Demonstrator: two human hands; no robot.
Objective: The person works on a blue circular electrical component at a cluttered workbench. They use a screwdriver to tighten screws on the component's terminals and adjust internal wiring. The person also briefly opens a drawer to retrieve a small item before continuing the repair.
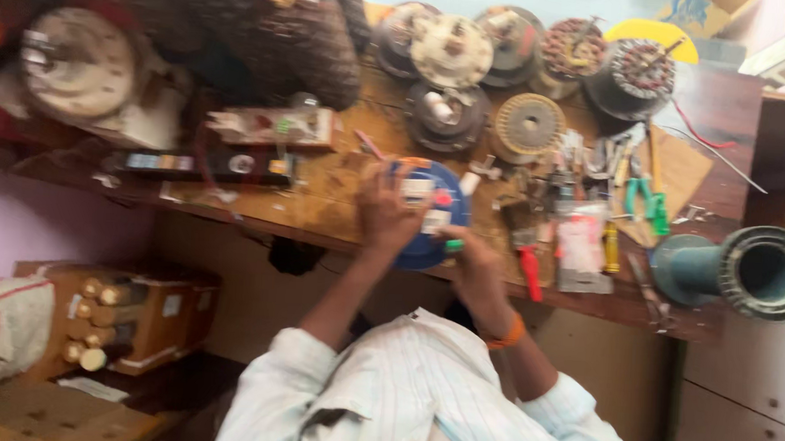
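A blue round device [429,240] with white parts on top lies at the front edge of the wooden workbench [321,210]. My left hand [384,213] lies over its left side, fingers curled on it and holding it in place. My right hand [478,268], with an orange band at the wrist, is at the device's lower right edge and grips a small green-tipped tool [454,245] against it. The picture is blurred, so finer detail of the tool is unclear.
Several round motor parts and wound stators [527,125] crowd the back of the bench. Green-handled pliers [649,200], a red-handled tool [530,271] and small packets lie to the right. A grey-green flanged pipe [748,270] sits far right. A wooden box of spools [128,318] stands lower left.
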